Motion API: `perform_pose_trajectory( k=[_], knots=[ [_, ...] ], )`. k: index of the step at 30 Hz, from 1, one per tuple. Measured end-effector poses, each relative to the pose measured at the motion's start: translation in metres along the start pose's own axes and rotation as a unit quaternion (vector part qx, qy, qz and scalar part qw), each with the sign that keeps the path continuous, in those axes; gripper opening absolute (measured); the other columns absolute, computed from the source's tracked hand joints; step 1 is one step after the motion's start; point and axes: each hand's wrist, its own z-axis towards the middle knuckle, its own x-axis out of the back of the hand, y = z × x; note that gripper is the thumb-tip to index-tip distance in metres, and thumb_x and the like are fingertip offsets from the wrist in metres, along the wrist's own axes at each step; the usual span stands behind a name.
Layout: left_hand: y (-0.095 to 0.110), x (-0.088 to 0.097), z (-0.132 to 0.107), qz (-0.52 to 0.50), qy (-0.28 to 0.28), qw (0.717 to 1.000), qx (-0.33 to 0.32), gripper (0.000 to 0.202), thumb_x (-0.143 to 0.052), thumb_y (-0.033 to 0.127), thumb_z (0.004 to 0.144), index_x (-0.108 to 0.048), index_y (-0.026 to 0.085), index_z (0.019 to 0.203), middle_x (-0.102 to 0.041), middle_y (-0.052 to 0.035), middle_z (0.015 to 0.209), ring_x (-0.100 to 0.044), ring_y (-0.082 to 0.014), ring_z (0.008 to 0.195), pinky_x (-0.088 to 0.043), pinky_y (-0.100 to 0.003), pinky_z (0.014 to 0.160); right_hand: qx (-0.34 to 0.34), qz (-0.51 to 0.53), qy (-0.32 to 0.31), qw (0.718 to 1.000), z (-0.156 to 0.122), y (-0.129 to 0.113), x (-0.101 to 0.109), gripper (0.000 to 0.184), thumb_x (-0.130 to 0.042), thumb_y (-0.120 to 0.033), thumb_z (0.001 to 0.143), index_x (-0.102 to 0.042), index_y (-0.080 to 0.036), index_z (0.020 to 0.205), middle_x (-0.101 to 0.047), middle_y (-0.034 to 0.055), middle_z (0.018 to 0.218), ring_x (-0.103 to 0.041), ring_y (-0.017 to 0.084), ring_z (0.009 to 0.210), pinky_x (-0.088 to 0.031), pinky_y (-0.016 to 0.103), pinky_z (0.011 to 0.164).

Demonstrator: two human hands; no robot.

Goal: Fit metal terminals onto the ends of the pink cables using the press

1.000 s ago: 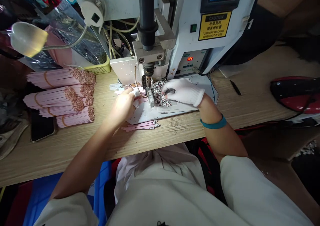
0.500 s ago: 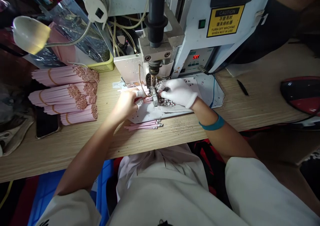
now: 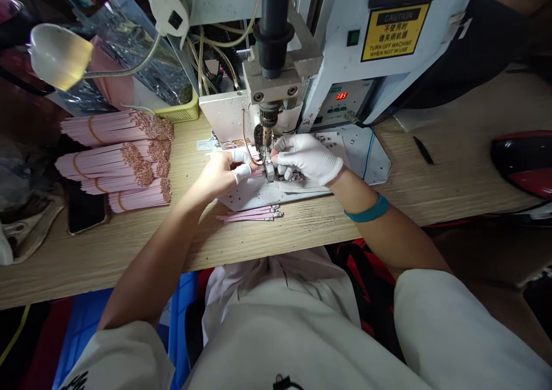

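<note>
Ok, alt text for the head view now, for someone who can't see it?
A bare left hand with white fingertip covers and a white-gloved right hand meet at the metal tip of a white bench machine; what they grip is too small to tell. Rubber-banded bundles of pink strips lie to the left on the pale wooden table.

A white machine (image 3: 336,33) stands at the back of a pale wood-grain workbench (image 3: 129,246), with a yellow caution label (image 3: 394,30) on its front and a red digital readout (image 3: 341,96) below that. Left of the machine, a gooseneck lamp (image 3: 60,56) hangs its dome over the bench, and a yellow basket (image 3: 181,113) sits just beside the machine's base. Further left lies a dark phone (image 3: 86,209). Right of the machine, a black pen (image 3: 422,150) rests on the wood. Below and left of it, under the bench edge, is a blue crate (image 3: 77,332). The light is soft and even.
</note>
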Motion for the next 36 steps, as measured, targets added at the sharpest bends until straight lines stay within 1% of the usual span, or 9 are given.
perform_pose_trajectory(
  k=[3, 7, 13, 17, 21, 27, 33, 36],
  knots=[
    [-0.0019, -0.0013, 0.0018, -0.009, 0.0, 1.0, -0.002, 0.028, -0.072, 0.04, 0.074, -0.066, 0.013, 0.079, -0.065, -0.0032, 0.078, -0.054, -0.013, 0.067, -0.041, -0.022, 0.059, -0.003, 0.012, -0.013, 1.0, 0.0011, 0.0002, 0.0018, 0.015, -0.069, -0.001, 0.076, -0.06, -0.014, 0.076, -0.057, -0.0008, 0.058, -0.054, 0.009, 0.042, -0.041, 0.016, 0.032],
    [-0.001, -0.0031, 0.0026, -0.025, -0.01, 1.0, -0.01, 0.026, -0.073, 0.037, 0.074, -0.066, 0.012, 0.079, -0.066, -0.0036, 0.081, -0.055, -0.0131, 0.069, -0.042, -0.022, 0.062, -0.001, 0.025, -0.029, 0.999, 0.0035, 0.0035, 0.004, 0.016, -0.069, -0.002, 0.075, -0.058, -0.015, 0.077, -0.056, -0.0014, 0.061, -0.053, 0.009, 0.042, -0.038, 0.017, 0.031],
    [-0.0015, -0.0032, 0.0017, -0.024, -0.005, 1.0, -0.016, 0.025, -0.072, 0.037, 0.075, -0.067, 0.014, 0.079, -0.066, -0.0033, 0.08, -0.056, -0.0134, 0.07, -0.042, -0.023, 0.063, -0.016, 0.045, -0.07, 0.996, 0.0064, 0.0061, 0.0083, 0.018, -0.067, -0.005, 0.074, -0.056, -0.017, 0.079, -0.05, -0.005, 0.057, -0.044, 0.006, 0.04, -0.031, 0.015, 0.029],
    [0.0013, -0.0044, 0.0025, -0.02, -0.005, 1.0, -0.007, 0.027, -0.072, 0.039, 0.074, -0.067, 0.013, 0.078, -0.066, -0.0036, 0.079, -0.055, -0.0136, 0.068, -0.041, -0.023, 0.06, -0.014, 0.021, -0.056, 0.998, 0.007, 0.0059, 0.0061, 0.017, -0.068, -0.006, 0.074, -0.055, -0.018, 0.078, -0.051, -0.0046, 0.059, -0.044, 0.006, 0.04, -0.029, 0.016, 0.029],
    [0.0041, -0.0062, 0.004, -0.005, -0.002, 1.0, -0.006, 0.024, -0.07, 0.035, 0.072, -0.065, 0.013, 0.077, -0.066, -0.0022, 0.077, -0.055, -0.0129, 0.067, -0.04, -0.022, 0.06, -0.004, 0.005, -0.044, 0.999, 0.0067, 0.0062, 0.0035, 0.017, -0.068, -0.007, 0.074, -0.056, -0.018, 0.078, -0.051, -0.0045, 0.059, -0.043, 0.005, 0.039, -0.029, 0.016, 0.028],
    [0.0026, -0.0046, 0.0065, 0.008, 0.01, 1.0, 0.014, 0.02, -0.068, 0.033, 0.069, -0.065, 0.013, 0.071, -0.06, -0.0003, 0.067, -0.048, -0.0112, 0.06, -0.035, -0.022, 0.054, -0.003, 0.005, -0.044, 0.999, 0.0061, 0.0061, 0.0025, 0.016, -0.063, -0.005, 0.075, -0.055, -0.018, 0.077, -0.05, -0.0042, 0.059, -0.043, 0.006, 0.04, -0.029, 0.016, 0.029],
    [0.0055, -0.0038, 0.008, 0.008, 0.014, 1.0, 0.016, 0.018, -0.067, 0.029, 0.065, -0.068, 0.013, 0.072, -0.064, -0.0006, 0.071, -0.051, -0.0127, 0.065, -0.038, -0.023, 0.059, -0.017, 0.006, -0.032, 0.999, 0.0046, 0.0045, 0.0014, 0.018, -0.064, -0.005, 0.075, -0.054, -0.019, 0.079, -0.051, -0.0027, 0.063, -0.044, 0.007, 0.042, -0.028, 0.018, 0.031],
    [0.0061, -0.0041, 0.0081, 0.001, 0.017, 1.0, 0.015, 0.017, -0.066, 0.029, 0.065, -0.068, 0.013, 0.072, -0.062, -0.0003, 0.07, -0.051, -0.0128, 0.065, -0.039, -0.024, 0.06, -0.021, 0.012, -0.033, 0.999, 0.0046, 0.0042, 0.001, 0.019, -0.066, -0.005, 0.075, -0.054, -0.019, 0.079, -0.051, -0.002, 0.065, -0.044, 0.007, 0.043, -0.028, 0.019, 0.031]
  ],
)
